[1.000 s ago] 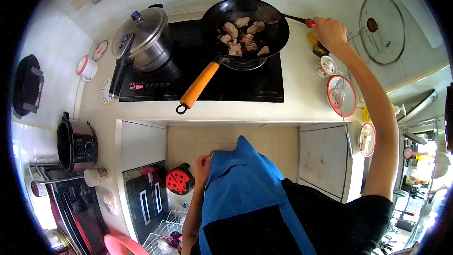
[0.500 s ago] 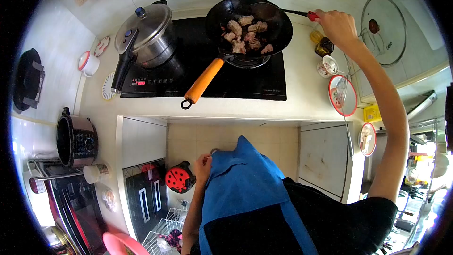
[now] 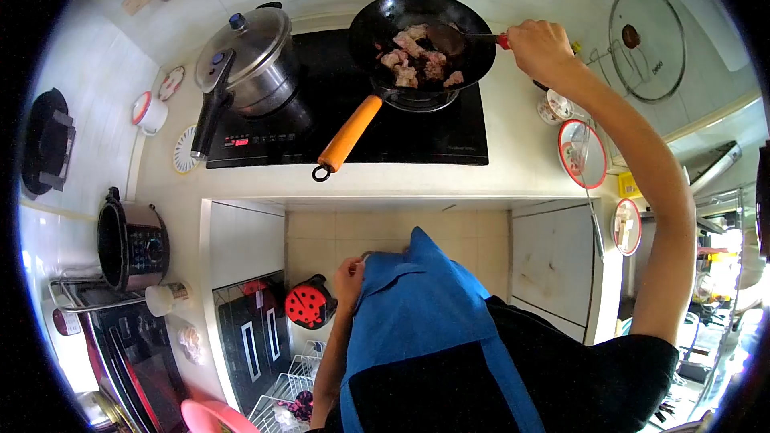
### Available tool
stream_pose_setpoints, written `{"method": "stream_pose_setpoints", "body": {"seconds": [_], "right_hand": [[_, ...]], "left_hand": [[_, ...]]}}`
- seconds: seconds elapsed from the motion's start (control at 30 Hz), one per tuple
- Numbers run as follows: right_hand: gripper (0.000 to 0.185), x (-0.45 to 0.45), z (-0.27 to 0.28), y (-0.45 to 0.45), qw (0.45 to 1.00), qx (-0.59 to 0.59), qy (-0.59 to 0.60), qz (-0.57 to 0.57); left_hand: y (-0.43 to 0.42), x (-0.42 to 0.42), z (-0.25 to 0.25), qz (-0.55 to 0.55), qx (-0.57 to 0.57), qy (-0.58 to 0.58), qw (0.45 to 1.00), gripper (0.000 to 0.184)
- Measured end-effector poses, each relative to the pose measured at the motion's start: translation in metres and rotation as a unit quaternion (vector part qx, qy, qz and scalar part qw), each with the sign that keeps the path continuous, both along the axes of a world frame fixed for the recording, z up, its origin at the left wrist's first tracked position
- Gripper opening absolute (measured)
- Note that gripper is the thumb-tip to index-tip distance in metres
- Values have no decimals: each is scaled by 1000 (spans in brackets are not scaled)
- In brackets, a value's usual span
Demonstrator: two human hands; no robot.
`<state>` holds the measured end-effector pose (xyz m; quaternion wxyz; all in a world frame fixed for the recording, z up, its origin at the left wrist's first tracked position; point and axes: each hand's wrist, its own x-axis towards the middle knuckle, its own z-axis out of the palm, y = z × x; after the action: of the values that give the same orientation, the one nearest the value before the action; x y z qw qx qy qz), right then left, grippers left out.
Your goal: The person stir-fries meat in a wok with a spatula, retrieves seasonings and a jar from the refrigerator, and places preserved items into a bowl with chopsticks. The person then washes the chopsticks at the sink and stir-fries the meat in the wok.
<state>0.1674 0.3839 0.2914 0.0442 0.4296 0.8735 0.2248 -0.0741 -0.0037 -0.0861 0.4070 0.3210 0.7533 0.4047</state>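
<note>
My right hand (image 3: 539, 46) is closed on the red-and-black handle of a spatula (image 3: 449, 38), whose dark blade rests among the meat chunks inside the black wok (image 3: 473, 68). Browned pieces of meat (image 3: 407, 72) lie in the middle of the wok. The wok's orange wooden handle (image 3: 350, 135) points toward me, and nothing holds it. Down by the left edge of the blue apron (image 3: 417, 305), my left hand (image 3: 349, 277) has its fingers curled; whatever they hold, if anything, is hidden.
A pressure cooker (image 3: 261, 72) stands left of the wok on the black cooktop (image 3: 321, 144). Red-rimmed bowls (image 3: 582, 154) and a small patterned cup (image 3: 553, 108) sit on the right. A glass lid (image 3: 646, 44) leans at the wall. A rice cooker (image 3: 132, 244) is at the left.
My right hand has moved left and slightly down, bringing the spatula blade from the wok's far right side into the meat. Some meat pieces have shifted. My left hand stays by the apron.
</note>
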Motion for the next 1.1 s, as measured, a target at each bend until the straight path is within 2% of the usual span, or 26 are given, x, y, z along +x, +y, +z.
{"method": "stream_pose_setpoints", "body": {"seconds": [0.07,0.17,0.23,0.33,0.47,0.53,0.67,0.73,0.83,0.93,1.07,1.1], "right_hand": [[14,1,8,-3,999,11,-38,22],[15,1,20,-10,999,4,-31,-23],[16,3,18,-10,997,19,40,-60],[23,7,-14,-3,994,-17,99,-33],[22,-6,-23,-23,996,-56,35,-59],[12,-7,-15,-29,997,-44,21,-67],[11,-9,-11,-32,999,-11,7,-35],[11,-7,-11,-27,998,7,-53,-35],[12,3,-7,-26,999,29,-22,13],[12,-4,-3,-27,998,43,-32,-44],[12,-32,-3,-37,998,27,21,-43],[13,-41,-10,-39,999,29,44,-5]], "left_hand": [[-2,-2,1,-5,6,-3,1000,19],[-4,0,-1,-5,17,-16,1000,20],[-7,-1,-10,-2,20,-21,1000,20],[-11,-8,-20,-10,13,-26,1000,21],[-4,-11,-11,-4,7,-25,1000,18],[-4,-11,-15,2,-1,-24,1000,18],[-4,-15,-17,-8,11,-14,1000,18],[-4,-16,-15,-8,10,-21,1000,18],[-4,-17,-14,1,34,-29,999,18],[-2,-21,-10,-1,33,-33,999,18],[-2,-26,-9,-21,10,-7,1000,19],[-1,-26,-12,-20,16,-12,1000,20]]}}
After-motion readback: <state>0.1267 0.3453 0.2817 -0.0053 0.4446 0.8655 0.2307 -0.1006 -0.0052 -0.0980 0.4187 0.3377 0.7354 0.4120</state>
